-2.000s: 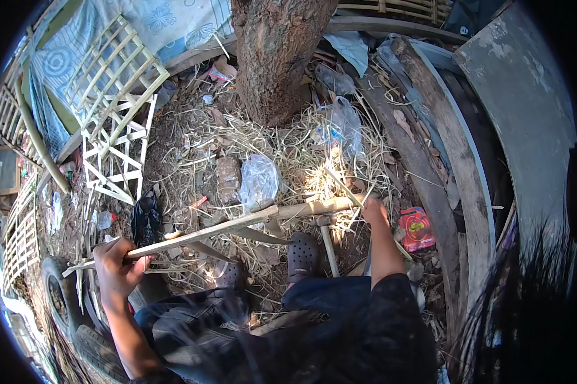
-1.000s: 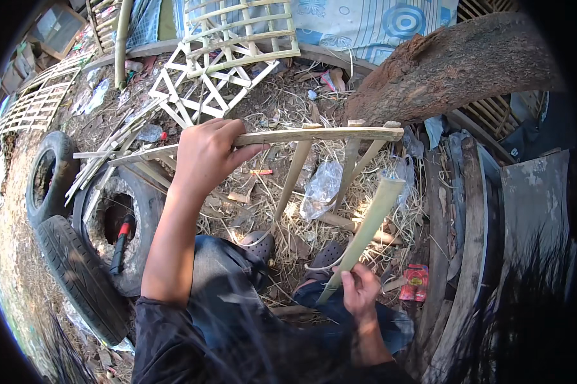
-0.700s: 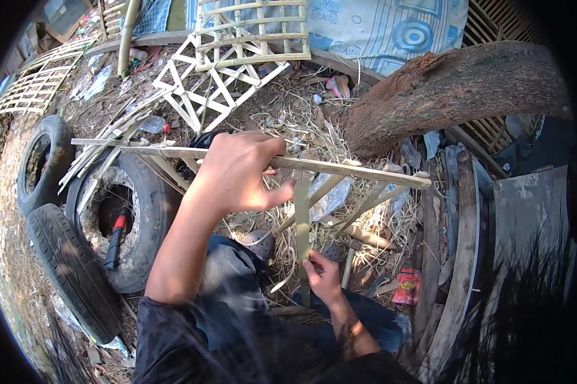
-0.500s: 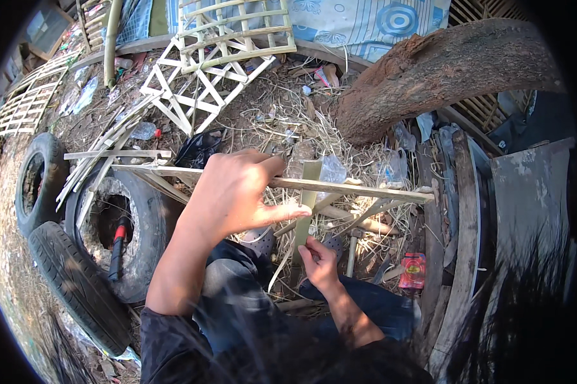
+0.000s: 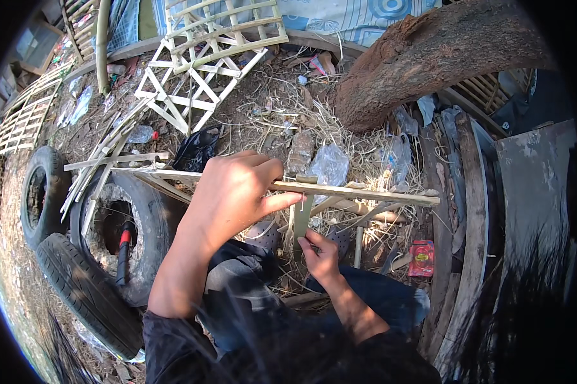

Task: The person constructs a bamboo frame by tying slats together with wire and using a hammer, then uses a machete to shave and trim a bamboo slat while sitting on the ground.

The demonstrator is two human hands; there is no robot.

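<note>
My left hand point(image 5: 234, 192) is closed around a long, narrow bamboo slat point(image 5: 365, 193) that runs left to right in front of me. Its thumb reaches right along the slat's near edge, to a short, flat green bamboo strip point(image 5: 302, 217). That strip stands crosswise to the slat, its upper end poking just past the far edge. Lower down, my right hand point(image 5: 320, 256) pinches the near part of the strip between thumb and fingers. The slat's left end lies over a tyre point(image 5: 151, 224) and other slats. My palm hides its middle.
Two more tyres point(image 5: 87, 294) lie at the left, and a red-and-black handle point(image 5: 123, 256) sticks out of the filled one. Bamboo lattices point(image 5: 202, 99) rest ahead. A thick tree trunk point(image 5: 442, 61) leans at the right, above weathered boards point(image 5: 471, 243). A red packet point(image 5: 422, 258) sits nearby.
The green strip has slid toward me, so less of it shows beyond the slat. A thin curl beside it no longer shows. My head view has shifted slightly.
</note>
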